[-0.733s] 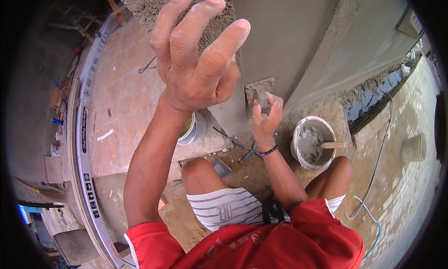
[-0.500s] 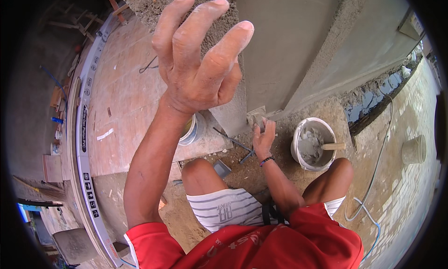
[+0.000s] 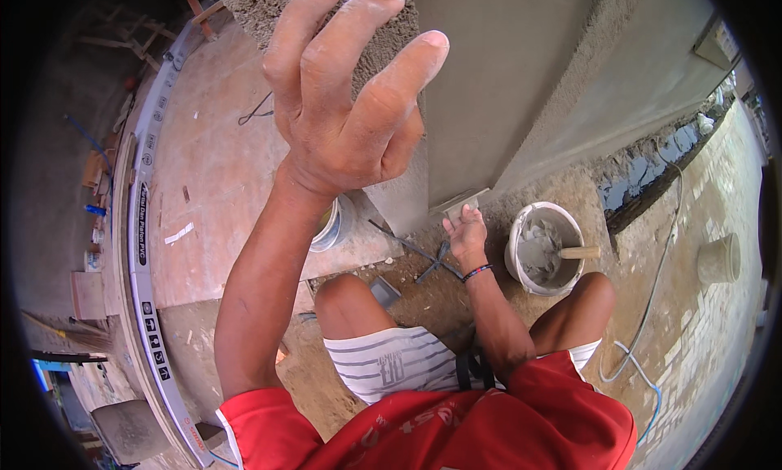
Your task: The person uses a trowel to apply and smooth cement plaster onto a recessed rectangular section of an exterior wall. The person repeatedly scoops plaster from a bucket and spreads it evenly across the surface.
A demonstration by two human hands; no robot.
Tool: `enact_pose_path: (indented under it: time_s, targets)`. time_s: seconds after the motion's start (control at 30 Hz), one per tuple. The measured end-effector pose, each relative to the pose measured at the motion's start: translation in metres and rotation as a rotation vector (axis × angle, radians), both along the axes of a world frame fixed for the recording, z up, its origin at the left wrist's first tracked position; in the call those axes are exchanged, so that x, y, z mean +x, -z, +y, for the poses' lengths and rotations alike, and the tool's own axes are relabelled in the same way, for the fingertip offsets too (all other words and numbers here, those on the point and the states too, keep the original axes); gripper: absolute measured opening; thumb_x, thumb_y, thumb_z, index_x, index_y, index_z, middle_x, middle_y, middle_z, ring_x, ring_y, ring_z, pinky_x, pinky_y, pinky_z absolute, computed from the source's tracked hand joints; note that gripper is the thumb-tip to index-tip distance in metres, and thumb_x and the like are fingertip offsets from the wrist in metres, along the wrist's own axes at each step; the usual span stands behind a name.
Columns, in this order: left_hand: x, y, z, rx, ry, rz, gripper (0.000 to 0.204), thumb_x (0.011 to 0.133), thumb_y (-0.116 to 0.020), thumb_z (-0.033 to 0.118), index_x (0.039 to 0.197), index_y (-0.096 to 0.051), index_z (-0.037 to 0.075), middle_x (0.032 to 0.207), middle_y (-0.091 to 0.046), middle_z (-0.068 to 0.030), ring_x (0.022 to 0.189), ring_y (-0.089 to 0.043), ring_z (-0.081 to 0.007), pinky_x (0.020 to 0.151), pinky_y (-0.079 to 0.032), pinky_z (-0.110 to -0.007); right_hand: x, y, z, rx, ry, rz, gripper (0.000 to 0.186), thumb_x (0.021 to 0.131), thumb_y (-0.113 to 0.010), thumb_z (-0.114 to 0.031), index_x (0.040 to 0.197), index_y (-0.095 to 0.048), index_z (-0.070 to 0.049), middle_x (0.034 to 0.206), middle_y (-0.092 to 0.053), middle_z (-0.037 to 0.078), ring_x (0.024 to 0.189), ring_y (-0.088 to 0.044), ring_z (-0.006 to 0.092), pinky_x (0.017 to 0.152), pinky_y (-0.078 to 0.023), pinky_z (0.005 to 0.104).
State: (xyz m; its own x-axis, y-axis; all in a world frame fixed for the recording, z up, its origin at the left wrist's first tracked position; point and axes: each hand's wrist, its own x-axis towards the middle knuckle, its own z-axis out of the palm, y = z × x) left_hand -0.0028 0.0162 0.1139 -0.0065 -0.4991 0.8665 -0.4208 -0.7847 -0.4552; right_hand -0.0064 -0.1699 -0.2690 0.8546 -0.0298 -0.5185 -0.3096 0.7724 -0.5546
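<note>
In the head view, the left hand (image 3: pixel 342 112) is up high, open with bent fingers, holding nothing, in front of a rough post (image 3: pixel 244 12). The right hand (image 3: pixel 467 237) is curled and has hold of a flat tool (image 3: pixel 466 199) at the grey wall (image 3: pixel 497 71)'s bottom edge. On the ground (image 3: pixel 411 311), right of that hand, a bucket (image 3: pixel 512 256) holds grey mix (image 3: pixel 538 254) and a wooden handle (image 3: pixel 580 252)

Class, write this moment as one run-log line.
left hand: raised, open | right hand: holding trowel at foot of wall | bucket: mortar inside, wooden handle sticking out
</note>
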Motion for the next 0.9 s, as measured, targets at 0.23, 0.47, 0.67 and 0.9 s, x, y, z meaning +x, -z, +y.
enact_pose_path:
  time_s: [0.23, 0.47, 0.67, 0.9]
  targets:
    - [0.005, 0.004, 0.005, -0.022, 0.076, 0.008, 0.037, 0.076, -0.058, 0.011, 0.113, -0.060, 0.012, 0.125, -0.051, -0.0128, 0.122, -0.040, -0.0355, 0.102, -0.032, -0.043, 0.004, -0.019, 0.023, 0.086, 0.045, 0.046, 0.017, 0.096, -0.054, -0.019, 0.112, -0.048, -0.016, 0.104, -0.060, -0.002, 0.098, -0.061, 0.0235, 0.077, -0.045, 0.0386]
    - [0.004, 0.005, 0.003, -0.053, 0.099, 0.008, 0.037, 0.076, -0.058, 0.010, 0.112, -0.061, 0.012, 0.125, -0.052, -0.0138, 0.123, -0.039, -0.0353, 0.102, -0.033, -0.043, 0.008, -0.137, 0.029, 0.003, 0.126, -0.153, 0.025, 0.095, -0.057, -0.020, 0.114, -0.046, -0.011, 0.110, -0.060, 0.005, 0.097, -0.064, 0.0288, 0.074, -0.045, 0.0359]
    - [0.003, 0.005, -0.001, -0.085, 0.091, 0.015, 0.038, 0.072, -0.059, 0.009, 0.110, -0.063, 0.014, 0.123, -0.054, -0.0120, 0.123, -0.041, -0.0348, 0.100, -0.037, -0.042, 0.009, -0.265, 0.030, -0.083, 0.211, -0.368, 0.028, 0.092, -0.061, -0.017, 0.113, -0.045, -0.005, 0.106, -0.061, 0.010, 0.088, -0.065, 0.0271, 0.076, -0.045, 0.0383]
    - [0.003, 0.006, -0.001, -0.112, 0.079, -0.016, 0.045, 0.065, -0.060, 0.007, 0.108, -0.065, 0.017, 0.120, -0.057, -0.0078, 0.120, -0.044, -0.0333, 0.098, -0.043, -0.038, 0.007, -0.356, -0.006, 0.017, 0.179, -0.996, 0.035, 0.097, -0.050, -0.018, 0.129, -0.044, -0.005, 0.124, -0.055, 0.010, 0.112, -0.056, 0.0274, 0.094, -0.043, 0.0452]
